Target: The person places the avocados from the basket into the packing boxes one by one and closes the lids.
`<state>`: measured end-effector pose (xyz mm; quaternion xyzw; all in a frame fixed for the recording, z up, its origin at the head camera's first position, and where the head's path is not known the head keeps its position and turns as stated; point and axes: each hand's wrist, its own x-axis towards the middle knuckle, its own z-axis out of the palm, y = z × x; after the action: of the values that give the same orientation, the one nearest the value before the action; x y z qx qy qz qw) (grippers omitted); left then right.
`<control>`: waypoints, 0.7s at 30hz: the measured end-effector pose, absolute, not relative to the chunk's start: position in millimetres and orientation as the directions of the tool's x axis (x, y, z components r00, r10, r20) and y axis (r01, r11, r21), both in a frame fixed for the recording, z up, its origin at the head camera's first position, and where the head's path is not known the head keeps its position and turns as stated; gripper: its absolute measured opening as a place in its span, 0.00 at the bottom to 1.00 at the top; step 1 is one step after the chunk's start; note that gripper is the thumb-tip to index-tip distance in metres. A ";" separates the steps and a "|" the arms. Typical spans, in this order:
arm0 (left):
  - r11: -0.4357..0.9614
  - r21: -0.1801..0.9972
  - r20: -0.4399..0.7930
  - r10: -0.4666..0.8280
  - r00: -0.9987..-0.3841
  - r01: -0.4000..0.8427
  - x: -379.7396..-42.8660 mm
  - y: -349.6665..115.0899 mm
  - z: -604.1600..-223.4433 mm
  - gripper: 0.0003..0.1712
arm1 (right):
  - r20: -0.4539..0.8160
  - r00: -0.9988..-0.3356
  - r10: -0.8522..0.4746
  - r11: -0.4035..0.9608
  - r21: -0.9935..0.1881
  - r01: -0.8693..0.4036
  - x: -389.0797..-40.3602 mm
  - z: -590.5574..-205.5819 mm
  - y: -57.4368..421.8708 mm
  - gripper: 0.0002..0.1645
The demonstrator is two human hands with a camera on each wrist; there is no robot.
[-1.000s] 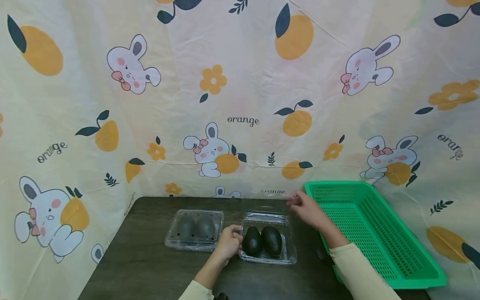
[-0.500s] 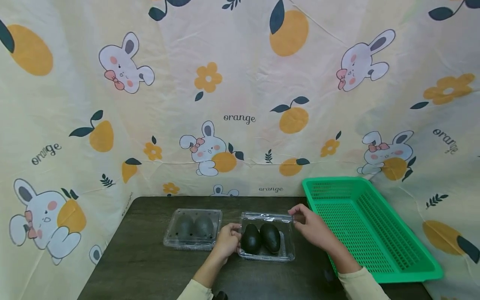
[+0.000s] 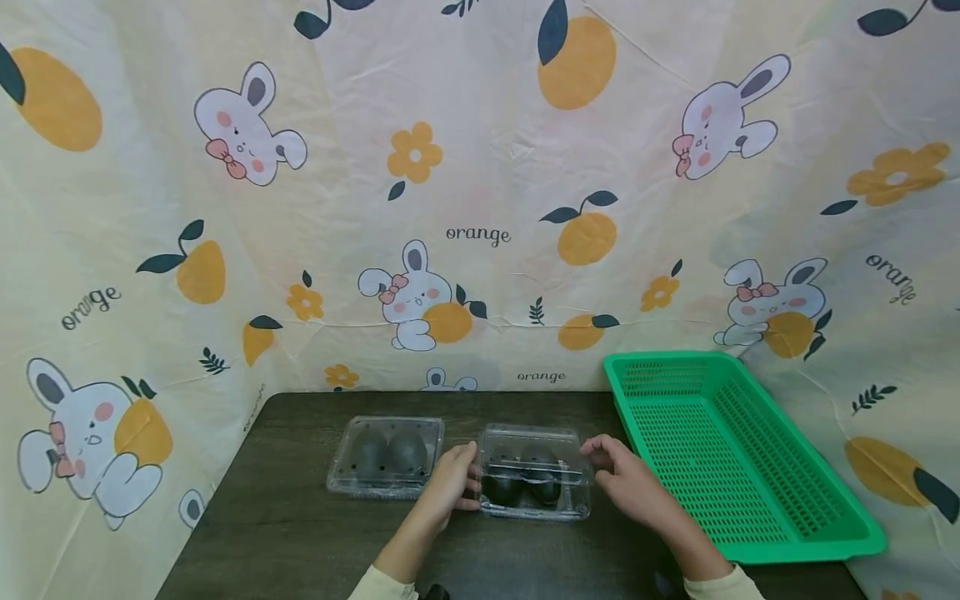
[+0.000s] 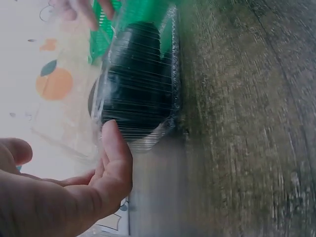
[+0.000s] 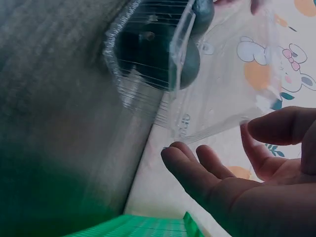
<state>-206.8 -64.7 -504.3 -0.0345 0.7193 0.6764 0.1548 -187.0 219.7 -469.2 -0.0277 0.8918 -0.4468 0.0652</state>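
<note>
Two dark avocados (image 3: pixel 503 490) lie in the clear plastic clamshell box (image 3: pixel 536 513) on the table, seen partly through its tilted lid (image 3: pixel 532 442). The left hand (image 3: pixel 447 483) stands beside the box's left wall. In the left wrist view, a fairly straight index finger (image 4: pixel 117 143) touches the plastic, with the thumb apart from it. At the lid's right edge is the right hand (image 3: pixel 626 477), its thumb and index finger pinching the rim close together in the right wrist view. Its other fingers (image 5: pixel 187 168) spread below the lid.
A second clear clamshell box (image 3: pixel 345 485), its lid down over two dark avocados, sits just left. To the right, a green plastic basket (image 3: pixel 825 550) stands at the table's edge. A printed cloth (image 3: pixel 510 150) hangs behind the dark wooden table (image 3: pixel 270 533).
The lid has swung from standing upright, down and forward over the avocados. The right hand has come lower and nearer with it. The left hand's fingers have straightened along the box's side.
</note>
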 end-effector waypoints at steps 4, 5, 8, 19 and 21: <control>0.107 0.960 -0.273 0.168 -0.947 -0.258 -204.0 -65.9 -504.3 0.34 | -0.154 -0.985 -0.076 0.579 -0.811 0.082 -183.4 -476.2 217.8 0.15; 0.111 0.960 -0.272 0.170 -0.947 -0.256 -203.0 -66.3 -505.0 0.34 | -0.165 -0.984 -0.070 0.577 -0.811 0.095 -182.7 -477.9 217.5 0.15; 0.112 0.962 -0.264 0.173 -0.949 -0.248 -199.8 -67.5 -507.4 0.34 | -0.171 -0.984 -0.057 0.584 -0.805 0.106 -180.4 -482.1 216.2 0.17; 0.088 0.984 -0.170 0.181 -0.969 -0.156 -193.8 -65.6 -514.5 0.37 | -0.267 -0.964 -0.001 0.459 -0.856 0.237 -172.3 -502.4 204.1 0.35; 0.079 0.985 -0.165 0.182 -0.969 -0.153 -193.5 -65.1 -514.8 0.38 | -0.280 -0.960 0.010 0.421 -0.870 0.258 -171.7 -505.2 202.5 0.38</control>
<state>-193.5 -65.1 -514.8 0.0101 0.7240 0.6786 0.1235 -171.7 202.5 -505.2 0.0801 0.8348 -0.5320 0.1166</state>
